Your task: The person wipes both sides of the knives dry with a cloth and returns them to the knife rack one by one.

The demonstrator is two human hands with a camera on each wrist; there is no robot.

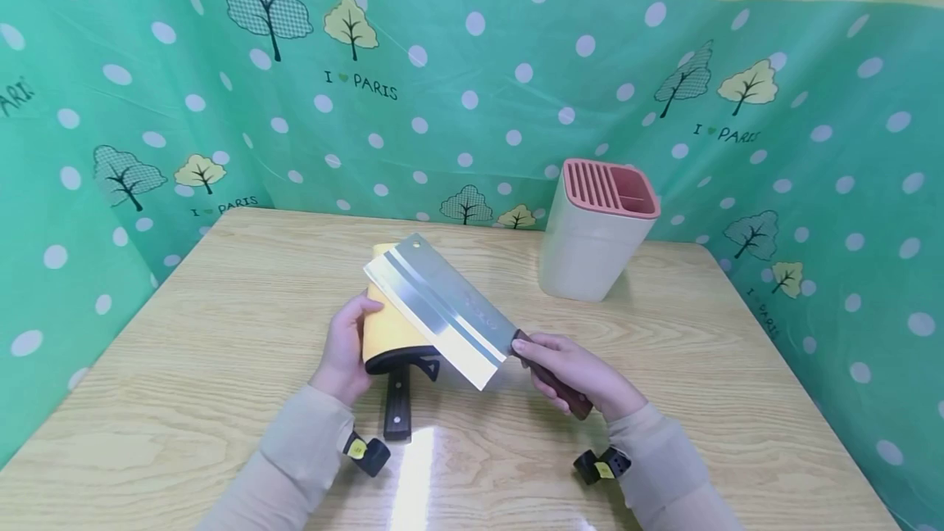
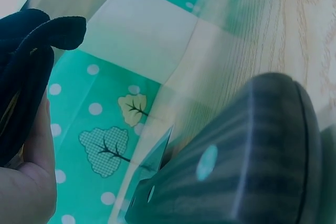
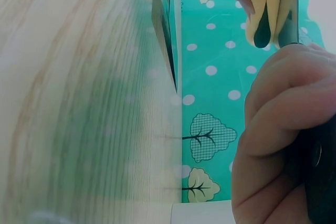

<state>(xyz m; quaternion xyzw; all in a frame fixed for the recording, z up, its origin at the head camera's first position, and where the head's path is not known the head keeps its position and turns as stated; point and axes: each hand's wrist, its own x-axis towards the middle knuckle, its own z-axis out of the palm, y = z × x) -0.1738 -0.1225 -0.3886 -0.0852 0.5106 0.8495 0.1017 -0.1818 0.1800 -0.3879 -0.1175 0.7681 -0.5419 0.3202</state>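
Observation:
My right hand (image 1: 575, 367) grips the dark wooden handle of a cleaver (image 1: 442, 293), whose broad shiny blade slants up to the left. In my left hand (image 1: 345, 342) is a folded yellow cloth (image 1: 391, 326) with black edging (image 2: 23, 61) and a small loop, held between thumb and fingers. The blade lies across the front of the cloth in the head view; whether they touch I cannot tell. Below the cloth, a second knife (image 1: 398, 408) lies on the table, its riveted dark handle toward me. The cloth hides its blade from above, but part of the blade shows in the right wrist view (image 3: 165, 35).
A white knife block (image 1: 583, 260) with a pink slotted top stands at the back right of the wooden table (image 1: 221, 334). Green dotted curtain (image 1: 472, 105) hangs behind and along both sides. Each wrist bears a strapped-on black camera.

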